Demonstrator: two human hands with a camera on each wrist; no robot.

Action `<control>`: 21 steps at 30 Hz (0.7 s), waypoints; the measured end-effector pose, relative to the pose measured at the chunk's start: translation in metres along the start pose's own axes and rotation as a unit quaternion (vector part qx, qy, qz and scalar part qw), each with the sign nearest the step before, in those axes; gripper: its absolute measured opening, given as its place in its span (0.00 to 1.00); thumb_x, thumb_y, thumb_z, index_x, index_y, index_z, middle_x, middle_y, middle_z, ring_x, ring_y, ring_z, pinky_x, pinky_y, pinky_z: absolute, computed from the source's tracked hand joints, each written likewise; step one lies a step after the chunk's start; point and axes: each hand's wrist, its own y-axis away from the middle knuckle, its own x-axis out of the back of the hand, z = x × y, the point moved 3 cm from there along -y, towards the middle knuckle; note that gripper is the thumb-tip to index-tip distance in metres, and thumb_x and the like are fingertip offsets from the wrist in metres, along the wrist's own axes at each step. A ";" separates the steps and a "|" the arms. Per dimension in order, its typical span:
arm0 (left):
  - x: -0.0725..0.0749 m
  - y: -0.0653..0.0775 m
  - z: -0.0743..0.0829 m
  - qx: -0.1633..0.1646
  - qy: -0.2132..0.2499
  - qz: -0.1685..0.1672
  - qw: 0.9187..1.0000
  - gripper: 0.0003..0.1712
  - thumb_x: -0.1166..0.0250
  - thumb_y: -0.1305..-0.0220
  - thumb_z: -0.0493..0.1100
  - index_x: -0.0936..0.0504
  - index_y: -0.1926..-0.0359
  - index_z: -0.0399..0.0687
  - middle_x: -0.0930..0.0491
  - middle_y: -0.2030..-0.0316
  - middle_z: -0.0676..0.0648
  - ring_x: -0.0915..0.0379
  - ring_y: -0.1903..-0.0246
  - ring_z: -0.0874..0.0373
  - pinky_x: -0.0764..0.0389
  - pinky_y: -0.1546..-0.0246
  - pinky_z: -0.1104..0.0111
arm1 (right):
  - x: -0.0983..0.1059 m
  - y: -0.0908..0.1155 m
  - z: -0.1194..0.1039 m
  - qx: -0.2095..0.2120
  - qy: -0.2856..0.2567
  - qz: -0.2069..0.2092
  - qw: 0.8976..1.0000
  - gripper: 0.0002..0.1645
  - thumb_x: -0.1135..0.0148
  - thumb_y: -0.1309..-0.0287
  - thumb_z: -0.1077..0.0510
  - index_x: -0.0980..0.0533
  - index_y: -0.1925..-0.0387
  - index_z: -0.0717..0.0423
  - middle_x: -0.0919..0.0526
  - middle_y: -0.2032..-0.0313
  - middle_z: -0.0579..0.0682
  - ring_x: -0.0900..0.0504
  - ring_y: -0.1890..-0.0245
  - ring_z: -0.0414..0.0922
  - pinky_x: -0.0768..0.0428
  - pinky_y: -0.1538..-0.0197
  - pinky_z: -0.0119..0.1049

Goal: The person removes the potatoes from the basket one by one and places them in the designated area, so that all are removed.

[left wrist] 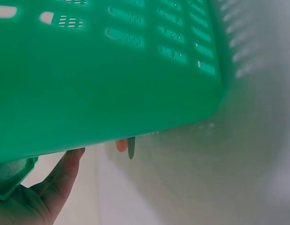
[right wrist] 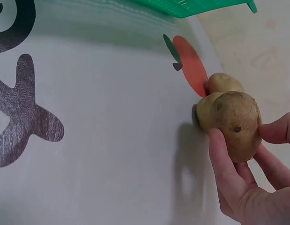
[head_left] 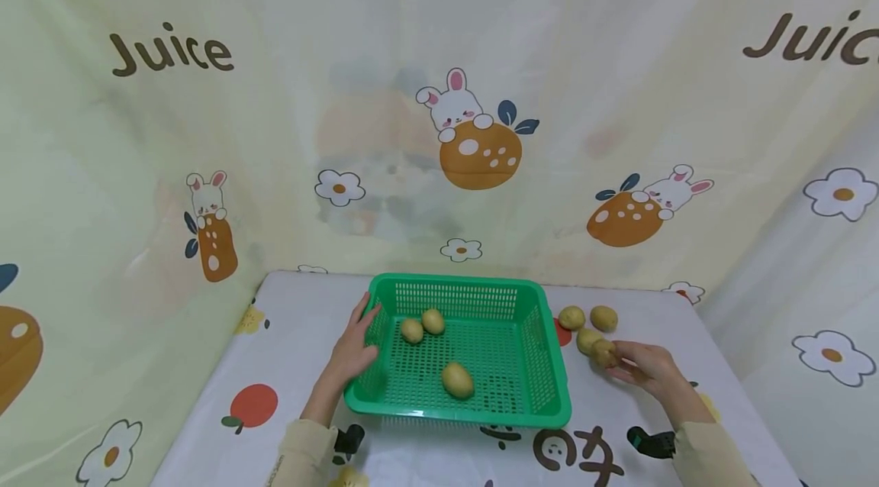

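Observation:
In the head view my right hand [head_left: 642, 369] holds a potato [head_left: 604, 353] between thumb and fingers, right of the basket. The right wrist view shows this brown potato [right wrist: 236, 126] in the fingertips, overlapping paler potatoes [right wrist: 224, 83] behind it. My left hand [head_left: 352, 353] rests on the left rim of a green plastic basket [head_left: 474, 417], its fingers fairly straight and spread. From the left wrist, the hand [left wrist: 46, 197] shows at the rim under the basket's outer wall [left wrist: 112, 89]. Inside the basket lie three potatoes, the largest [head_left: 457, 381] near the front.
Two potatoes, one [head_left: 571, 317] beside the basket and another [head_left: 604, 318] farther right, lie behind the hand. A third potato [head_left: 587, 340] lies right by the held one. A printed white cloth [head_left: 288, 334] covers the table, with a patterned curtain [head_left: 384, 29] behind.

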 end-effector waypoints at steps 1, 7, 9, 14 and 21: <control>0.000 0.000 0.000 -0.002 0.000 0.002 1.000 0.49 0.48 0.61 0.29 0.37 0.28 0.36 0.55 0.23 0.40 0.53 0.27 0.36 0.27 0.51 0.44 | 0.001 0.000 0.001 -0.002 -0.002 0.000 1.000 0.11 0.42 0.36 0.64 0.23 0.56 0.67 0.23 0.64 0.52 0.16 0.66 0.45 0.19 0.52 0.45; 0.001 0.001 0.001 -0.007 -0.003 0.005 1.000 0.49 0.48 0.62 0.30 0.36 0.29 0.36 0.54 0.24 0.39 0.52 0.28 0.35 0.27 0.52 0.43 | 0.007 0.000 0.011 -0.006 0.002 -0.009 1.000 0.09 0.43 0.37 0.65 0.17 0.68 0.58 0.23 0.64 0.52 0.16 0.66 0.46 0.19 0.52 0.43; 0.001 0.001 0.001 -0.005 -0.001 0.003 1.000 0.49 0.48 0.61 0.30 0.36 0.29 0.36 0.54 0.23 0.40 0.52 0.28 0.36 0.27 0.51 0.43 | 0.007 -0.002 0.016 -0.002 0.007 0.000 1.000 0.08 0.42 0.38 0.66 0.17 0.69 0.57 0.22 0.65 0.52 0.16 0.67 0.45 0.18 0.53 0.44; 0.002 0.002 0.002 -0.002 -0.004 0.001 1.000 0.49 0.48 0.61 0.30 0.36 0.29 0.36 0.54 0.23 0.40 0.52 0.28 0.36 0.26 0.52 0.46 | 0.005 -0.009 0.021 0.007 0.029 0.030 0.999 0.10 0.40 0.42 0.66 0.20 0.59 0.68 0.22 0.68 0.51 0.17 0.69 0.44 0.17 0.57 0.43; 0.002 0.000 0.003 0.003 -0.006 -0.004 1.000 0.49 0.47 0.60 0.31 0.37 0.28 0.36 0.56 0.23 0.41 0.52 0.27 0.37 0.26 0.52 0.46 | 0.003 -0.006 0.013 -0.009 0.075 0.051 0.996 0.29 0.40 0.38 0.61 0.33 0.39 0.73 0.24 0.59 0.57 0.20 0.62 0.49 0.18 0.54 0.43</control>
